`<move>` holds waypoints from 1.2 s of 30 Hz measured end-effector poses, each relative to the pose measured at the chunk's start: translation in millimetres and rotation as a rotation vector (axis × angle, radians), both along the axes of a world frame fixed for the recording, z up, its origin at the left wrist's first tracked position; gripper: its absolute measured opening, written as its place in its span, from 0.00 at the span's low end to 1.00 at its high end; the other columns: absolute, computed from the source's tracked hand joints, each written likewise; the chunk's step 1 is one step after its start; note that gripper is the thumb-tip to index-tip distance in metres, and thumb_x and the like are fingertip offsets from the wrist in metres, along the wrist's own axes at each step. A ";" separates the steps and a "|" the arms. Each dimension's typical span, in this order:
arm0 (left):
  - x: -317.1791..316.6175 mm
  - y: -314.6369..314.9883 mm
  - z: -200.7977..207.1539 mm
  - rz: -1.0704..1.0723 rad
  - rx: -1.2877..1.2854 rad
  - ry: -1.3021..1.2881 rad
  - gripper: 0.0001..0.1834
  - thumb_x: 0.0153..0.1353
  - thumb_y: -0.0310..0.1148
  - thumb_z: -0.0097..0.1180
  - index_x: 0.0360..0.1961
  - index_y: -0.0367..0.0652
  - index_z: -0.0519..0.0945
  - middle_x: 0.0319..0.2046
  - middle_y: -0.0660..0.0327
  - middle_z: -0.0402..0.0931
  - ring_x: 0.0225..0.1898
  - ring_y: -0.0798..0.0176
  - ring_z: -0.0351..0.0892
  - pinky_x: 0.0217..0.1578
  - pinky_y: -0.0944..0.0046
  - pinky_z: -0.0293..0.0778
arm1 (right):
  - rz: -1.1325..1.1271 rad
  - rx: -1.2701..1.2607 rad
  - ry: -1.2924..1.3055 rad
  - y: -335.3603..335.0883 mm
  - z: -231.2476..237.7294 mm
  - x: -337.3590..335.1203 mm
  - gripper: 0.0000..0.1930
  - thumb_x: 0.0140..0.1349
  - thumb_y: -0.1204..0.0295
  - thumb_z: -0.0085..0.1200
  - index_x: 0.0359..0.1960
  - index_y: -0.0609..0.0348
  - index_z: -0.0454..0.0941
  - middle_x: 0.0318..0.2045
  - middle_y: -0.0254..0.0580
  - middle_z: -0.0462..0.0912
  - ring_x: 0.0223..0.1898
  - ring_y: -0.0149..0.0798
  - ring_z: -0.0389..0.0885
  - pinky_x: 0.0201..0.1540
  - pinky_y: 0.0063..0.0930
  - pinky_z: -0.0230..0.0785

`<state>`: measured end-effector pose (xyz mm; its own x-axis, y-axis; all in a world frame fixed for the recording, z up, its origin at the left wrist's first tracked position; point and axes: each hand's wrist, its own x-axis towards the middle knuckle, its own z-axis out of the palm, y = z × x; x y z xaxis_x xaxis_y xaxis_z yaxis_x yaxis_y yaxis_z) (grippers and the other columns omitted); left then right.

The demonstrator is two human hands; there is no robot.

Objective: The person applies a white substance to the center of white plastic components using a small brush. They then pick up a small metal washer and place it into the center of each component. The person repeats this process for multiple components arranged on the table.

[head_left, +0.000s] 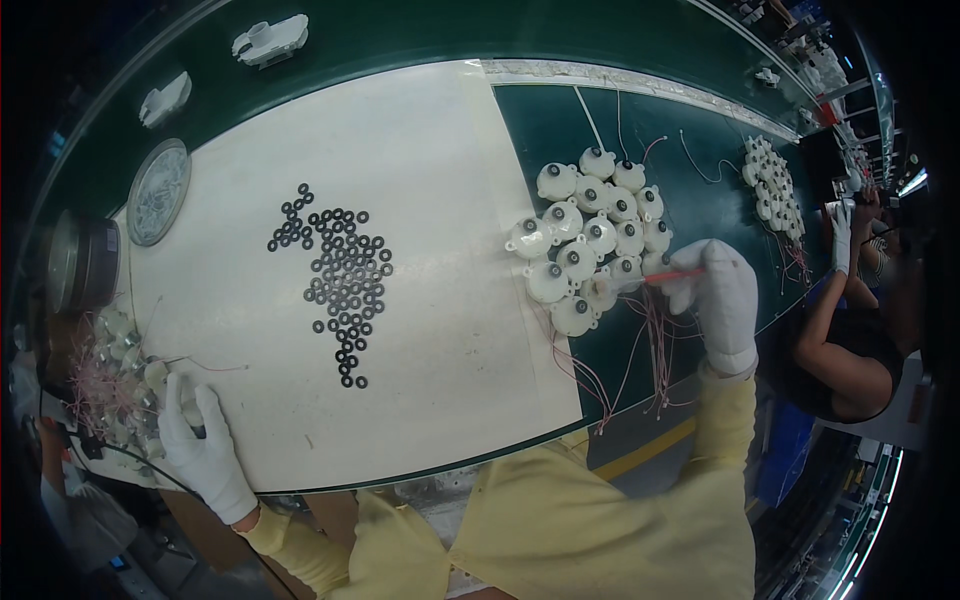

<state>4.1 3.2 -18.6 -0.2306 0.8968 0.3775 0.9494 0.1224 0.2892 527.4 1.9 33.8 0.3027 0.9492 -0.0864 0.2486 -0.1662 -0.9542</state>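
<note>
Far L: dark rd tub (83, 262), shallow dish (136, 212) w/ clear bits (162, 190), pile of parts (118, 345) w/ pink wires (90, 388). At pile's edge, gloved L hand (208, 450), next to a pale cap (156, 374); can't tell if gripping it. Mid, on white sheet (440, 180): scattered blk rings (345, 268). Then, on green table (540, 115): cluster of white rd units (599, 236), wires (658, 345) trailing off nr edge. Gloved R hand (722, 300) w/ narrow grip around red-handled tool (674, 275), tip at cluster's nr side. Far R: 2nd white cluster (772, 190), co-worker (850, 350).

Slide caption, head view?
Gloved right hand holds red-handled tool at white round parts; left hand at wired pile.
</note>
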 end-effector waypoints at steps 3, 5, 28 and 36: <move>2.6 -0.3 6.3 0.081 -0.131 -0.046 0.21 0.69 0.35 0.60 0.59 0.36 0.78 0.54 0.53 0.80 0.54 0.58 0.78 0.57 0.62 0.70 | -0.006 0.014 0.010 -1.2 1.2 1.4 0.23 0.76 0.57 0.42 0.36 0.67 0.79 0.25 0.48 0.84 0.19 0.31 0.77 0.23 0.20 0.65; 2.7 -0.2 6.0 0.082 -0.132 -0.060 0.21 0.69 0.35 0.60 0.59 0.36 0.78 0.54 0.53 0.80 0.55 0.58 0.78 0.58 0.61 0.70 | 0.023 0.034 0.030 -3.1 3.4 7.0 0.23 0.77 0.59 0.42 0.38 0.69 0.80 0.28 0.51 0.86 0.21 0.31 0.81 0.26 0.18 0.68; 1.0 -0.6 1.7 0.025 -0.042 -0.030 0.22 0.67 0.34 0.61 0.59 0.37 0.78 0.47 0.52 0.80 0.47 0.56 0.78 0.51 0.59 0.71 | 0.114 -0.029 0.023 -4.1 5.6 -11.5 0.21 0.75 0.60 0.44 0.39 0.67 0.82 0.26 0.48 0.86 0.22 0.31 0.82 0.28 0.18 0.66; 2.2 -1.4 5.8 0.069 -0.124 -0.068 0.22 0.69 0.36 0.59 0.60 0.36 0.77 0.56 0.53 0.80 0.56 0.59 0.77 0.58 0.62 0.69 | 0.099 -0.002 0.019 -8.2 7.4 -5.6 0.21 0.76 0.60 0.44 0.38 0.68 0.82 0.26 0.48 0.86 0.23 0.31 0.82 0.27 0.18 0.66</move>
<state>6.3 1.8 -12.9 -0.3140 0.9168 0.2466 0.9165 0.2249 0.3308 521.7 -6.3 41.2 0.2057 0.9742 -0.0935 0.2454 -0.1438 -0.9587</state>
